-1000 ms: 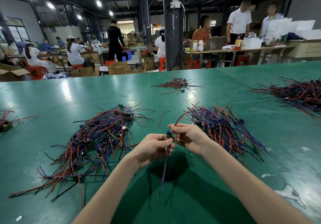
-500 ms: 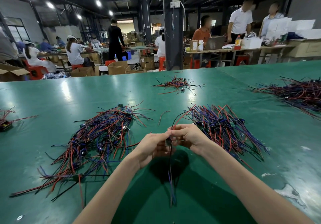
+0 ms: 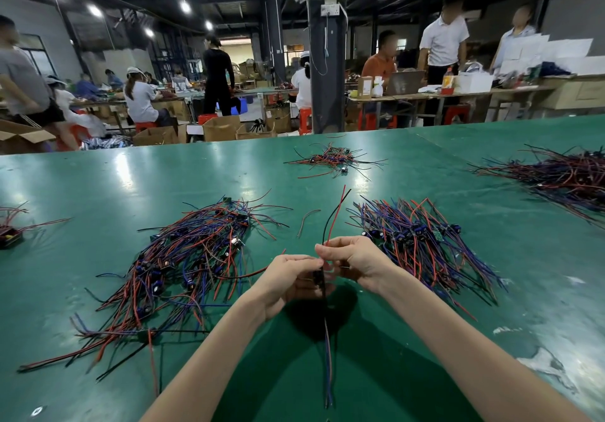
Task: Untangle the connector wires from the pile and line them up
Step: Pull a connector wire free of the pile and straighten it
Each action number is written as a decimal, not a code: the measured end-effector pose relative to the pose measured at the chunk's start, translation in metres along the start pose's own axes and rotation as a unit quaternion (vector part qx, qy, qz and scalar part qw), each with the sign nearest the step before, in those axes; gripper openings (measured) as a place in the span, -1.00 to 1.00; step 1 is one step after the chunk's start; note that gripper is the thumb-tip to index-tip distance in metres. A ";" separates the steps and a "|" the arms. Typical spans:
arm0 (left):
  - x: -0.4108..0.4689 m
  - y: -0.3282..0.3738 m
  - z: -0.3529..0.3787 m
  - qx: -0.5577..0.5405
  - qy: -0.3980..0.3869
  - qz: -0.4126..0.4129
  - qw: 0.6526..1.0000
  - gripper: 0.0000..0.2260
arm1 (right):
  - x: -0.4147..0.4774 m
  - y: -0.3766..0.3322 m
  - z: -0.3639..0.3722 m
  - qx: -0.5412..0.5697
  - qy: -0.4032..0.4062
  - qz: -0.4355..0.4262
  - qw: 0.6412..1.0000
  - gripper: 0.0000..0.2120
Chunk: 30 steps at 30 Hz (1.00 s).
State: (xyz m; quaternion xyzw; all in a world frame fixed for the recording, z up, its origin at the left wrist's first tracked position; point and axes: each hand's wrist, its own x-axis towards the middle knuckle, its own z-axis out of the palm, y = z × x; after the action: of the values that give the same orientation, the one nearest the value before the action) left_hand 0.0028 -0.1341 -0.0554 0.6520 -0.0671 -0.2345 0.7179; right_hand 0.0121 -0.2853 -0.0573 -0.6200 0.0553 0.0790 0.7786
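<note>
We pinched one connector wire in our left hand and right hand, held together just right of the tangled pile. The wire ran lengthwise away from us, its red and black leads pointing outward.

My left hand and right hand pinch one connector wire, held upright over the green table. Tangled pile at left; straighter bunch at right, beside my right hand.
</note>
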 end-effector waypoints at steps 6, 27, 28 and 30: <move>0.002 -0.004 0.000 0.004 0.016 -0.016 1.000 -0.90 | 0.000 0.003 0.001 -0.032 0.024 -0.001 0.999 -0.87; 0.000 -0.003 -0.005 0.060 -0.036 -0.029 0.997 -0.90 | 0.002 0.005 0.000 -0.078 -0.047 0.020 0.996 -0.67; 0.000 -0.004 -0.005 0.055 -0.032 -0.028 0.998 -0.93 | 0.001 0.005 0.000 -0.079 -0.043 0.014 0.996 -0.67; 0.000 -0.006 -0.004 0.045 -0.023 -0.021 0.998 -0.98 | 0.002 0.005 0.001 -0.073 -0.035 0.009 0.997 -0.73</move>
State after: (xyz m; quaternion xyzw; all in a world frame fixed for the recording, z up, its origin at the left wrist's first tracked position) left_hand 0.0031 -0.1309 -0.0622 0.6792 -0.0803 -0.2617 0.6810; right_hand 0.0128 -0.2834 -0.0618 -0.6714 0.0276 0.1112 0.7322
